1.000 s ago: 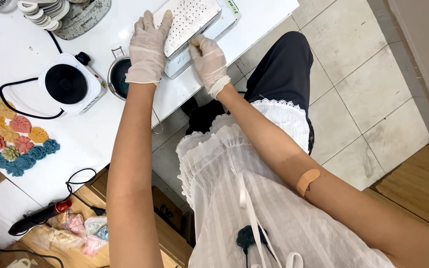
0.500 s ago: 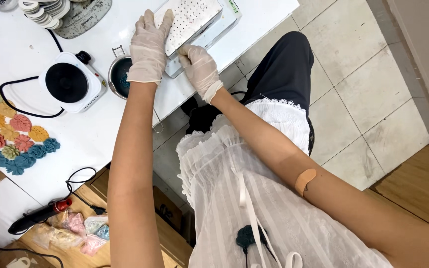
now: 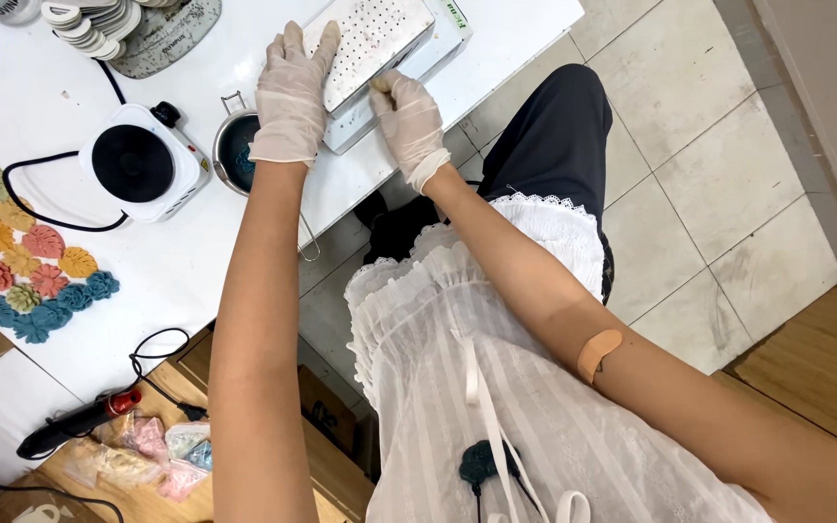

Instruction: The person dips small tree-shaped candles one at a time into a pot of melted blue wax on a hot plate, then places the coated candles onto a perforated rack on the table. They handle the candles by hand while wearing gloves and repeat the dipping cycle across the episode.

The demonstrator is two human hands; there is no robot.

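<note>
**Pressing a perforated tray down on the white table**

Working with both gloved hands, the person has the perforated metal tray (image 3: pixel 375 44) set on top of a white box-like base (image 3: pixel 409 82) near the far edge of the table (image 3: pixel 196 261). By the look of it, the tray is already in place on the base, and what remains is to seat or square it; nothing shows what, if anything, lies under it.

The left hand (image 3: pixel 293 92) lies flat and palm down on the near left corner of the tray, fingers stretched forward and slightly spread, so its grip is wide and closes on nothing. The right hand (image 3: pixel 409 121) is curled at the tray's near edge, its fingers folded over the rim where tray meets base; it seems to pinch that edge, though the fingertips are hidden. Both forearms reach straight out from the body, the left nearly upright in view, the right angled in from the lower right, with an adhesive plaster (image 3: pixel 598 353) on it.

Just left of the tray sits a small metal pot (image 3: pixel 234 150) with dark contents, beside a white single hotplate (image 3: pixel 138 165). Coloured leaf-shaped pieces (image 3: pixel 26 276) lie well apart at the table's left edge.
</note>
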